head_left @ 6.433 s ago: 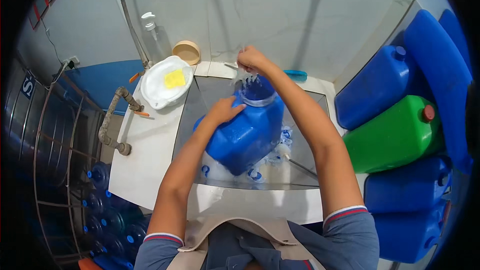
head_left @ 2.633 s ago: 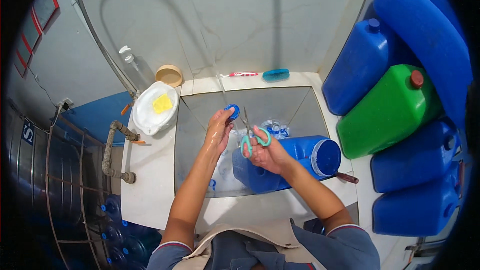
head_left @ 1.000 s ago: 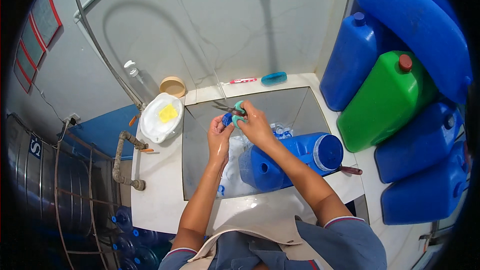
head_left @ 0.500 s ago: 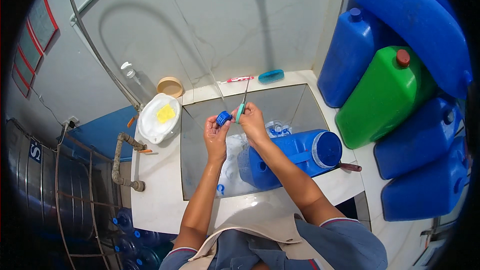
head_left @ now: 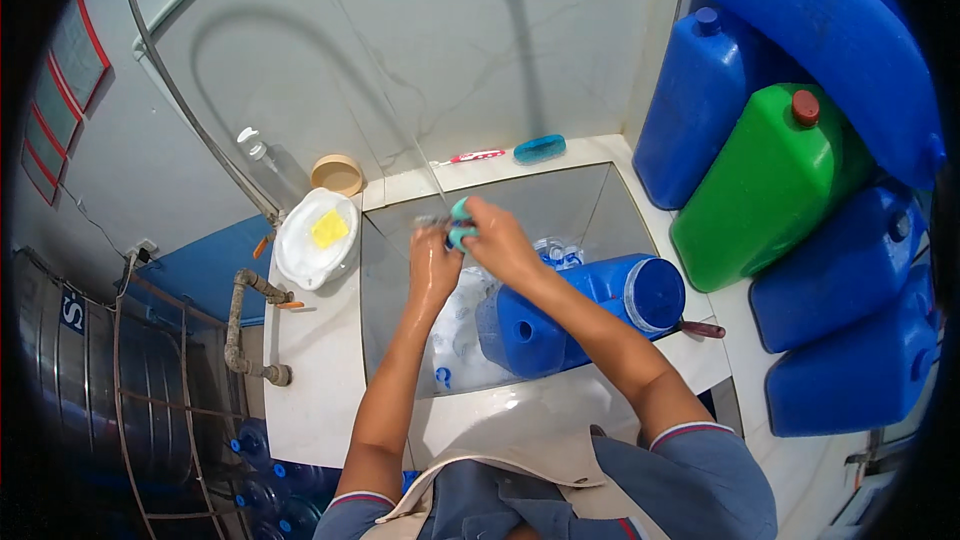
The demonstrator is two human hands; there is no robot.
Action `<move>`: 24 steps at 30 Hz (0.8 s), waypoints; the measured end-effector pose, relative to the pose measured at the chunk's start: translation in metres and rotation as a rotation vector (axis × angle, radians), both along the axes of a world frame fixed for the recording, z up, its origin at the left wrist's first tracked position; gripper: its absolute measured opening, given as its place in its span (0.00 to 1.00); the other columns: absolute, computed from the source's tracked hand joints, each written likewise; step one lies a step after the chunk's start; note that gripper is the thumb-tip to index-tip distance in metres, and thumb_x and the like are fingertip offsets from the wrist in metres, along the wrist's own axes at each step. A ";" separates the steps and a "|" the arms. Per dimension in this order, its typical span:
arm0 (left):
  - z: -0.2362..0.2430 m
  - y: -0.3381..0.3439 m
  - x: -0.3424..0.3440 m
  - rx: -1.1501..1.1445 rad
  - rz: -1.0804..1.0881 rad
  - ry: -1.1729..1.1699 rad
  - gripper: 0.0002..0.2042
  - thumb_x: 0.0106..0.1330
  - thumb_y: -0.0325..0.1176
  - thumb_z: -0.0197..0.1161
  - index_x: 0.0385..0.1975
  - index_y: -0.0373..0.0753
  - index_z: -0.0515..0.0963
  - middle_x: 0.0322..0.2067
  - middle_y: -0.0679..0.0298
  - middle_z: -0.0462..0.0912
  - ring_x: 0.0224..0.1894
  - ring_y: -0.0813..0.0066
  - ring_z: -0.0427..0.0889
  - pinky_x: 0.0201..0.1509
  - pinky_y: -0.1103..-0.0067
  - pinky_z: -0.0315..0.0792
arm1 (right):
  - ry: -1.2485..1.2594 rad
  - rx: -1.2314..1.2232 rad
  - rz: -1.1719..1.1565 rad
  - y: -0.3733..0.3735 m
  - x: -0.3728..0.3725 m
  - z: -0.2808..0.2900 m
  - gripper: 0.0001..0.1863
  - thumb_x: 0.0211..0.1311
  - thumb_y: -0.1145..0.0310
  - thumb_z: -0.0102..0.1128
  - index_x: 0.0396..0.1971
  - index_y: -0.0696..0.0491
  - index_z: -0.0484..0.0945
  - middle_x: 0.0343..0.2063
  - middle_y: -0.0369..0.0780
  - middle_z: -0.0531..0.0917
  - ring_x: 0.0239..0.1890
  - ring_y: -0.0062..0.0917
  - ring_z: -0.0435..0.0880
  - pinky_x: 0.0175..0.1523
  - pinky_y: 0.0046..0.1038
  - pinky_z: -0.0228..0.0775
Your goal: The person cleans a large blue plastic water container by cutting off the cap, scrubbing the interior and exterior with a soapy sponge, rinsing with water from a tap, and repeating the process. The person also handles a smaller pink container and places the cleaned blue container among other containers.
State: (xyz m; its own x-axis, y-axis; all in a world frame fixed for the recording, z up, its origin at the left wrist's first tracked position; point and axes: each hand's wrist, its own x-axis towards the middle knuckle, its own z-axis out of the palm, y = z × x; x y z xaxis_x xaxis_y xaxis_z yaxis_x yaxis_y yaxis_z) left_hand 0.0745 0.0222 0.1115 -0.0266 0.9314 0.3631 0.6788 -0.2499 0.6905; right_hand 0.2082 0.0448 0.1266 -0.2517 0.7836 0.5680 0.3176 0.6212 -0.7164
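Observation:
Over the sink [head_left: 385,275], my two hands meet. My left hand [head_left: 432,260] is closed round the blue cap, which is almost wholly hidden by the fingers. In my right hand [head_left: 500,245] are scissors with teal handles [head_left: 462,210], their blades turned toward the left hand and hard to make out. A thin stream of water [head_left: 432,175] comes down to the hands and splashes there. Below my right forearm lies a large blue jug [head_left: 525,330] with a round lid, on its side in the sink. White suds [head_left: 455,335] and a small blue ring [head_left: 443,375] are beside it.
A white basin [head_left: 300,240] with a yellow sponge [head_left: 328,228] stands left, near a pump bottle [head_left: 265,160] and pipe [head_left: 235,330]. A toothbrush [head_left: 470,156] and blue brush [head_left: 540,148] lie behind the sink. Blue jerrycans and a green jerrycan [head_left: 750,190] crowd the right.
The scissors have swung from pointing up to pointing at my left hand. That hand has risen slightly under the water stream and turned, hiding the blue cap.

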 end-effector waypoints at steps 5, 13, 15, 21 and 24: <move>-0.009 -0.004 0.004 0.345 -0.059 -0.244 0.09 0.55 0.30 0.66 0.32 0.35 0.76 0.33 0.59 0.78 0.38 0.66 0.73 0.44 0.74 0.66 | 0.213 -0.229 -0.301 0.031 0.014 -0.015 0.09 0.51 0.75 0.59 0.30 0.58 0.68 0.18 0.41 0.74 0.21 0.19 0.71 0.27 0.26 0.65; -0.019 -0.011 -0.027 -0.092 -0.036 -0.776 0.13 0.59 0.32 0.65 0.40 0.35 0.72 0.35 0.63 0.77 0.38 0.79 0.75 0.44 0.83 0.70 | -0.412 -0.187 -0.300 0.075 0.076 -0.052 0.12 0.52 0.69 0.61 0.33 0.59 0.73 0.28 0.52 0.80 0.33 0.49 0.79 0.38 0.42 0.70; -0.038 -0.026 -0.066 -0.099 0.089 -0.682 0.13 0.61 0.33 0.64 0.41 0.33 0.73 0.36 0.62 0.78 0.38 0.78 0.76 0.42 0.83 0.72 | -0.625 -0.217 -0.311 0.081 0.109 -0.065 0.14 0.53 0.65 0.61 0.35 0.58 0.75 0.30 0.52 0.81 0.35 0.50 0.79 0.41 0.44 0.71; -0.138 -0.119 -0.218 -0.108 0.473 -0.365 0.13 0.62 0.33 0.61 0.42 0.32 0.78 0.36 0.59 0.80 0.35 0.72 0.78 0.40 0.79 0.73 | -0.812 -0.553 -0.506 0.048 0.233 -0.065 0.22 0.57 0.52 0.56 0.37 0.59 0.75 0.36 0.54 0.80 0.38 0.47 0.80 0.44 0.43 0.70; -0.169 -0.156 -0.261 -0.143 0.544 -0.180 0.12 0.63 0.33 0.59 0.40 0.31 0.79 0.36 0.56 0.81 0.35 0.71 0.78 0.42 0.77 0.73 | -0.697 -0.638 -0.542 0.006 0.267 -0.071 0.27 0.58 0.46 0.54 0.36 0.60 0.74 0.36 0.55 0.81 0.39 0.48 0.81 0.45 0.40 0.71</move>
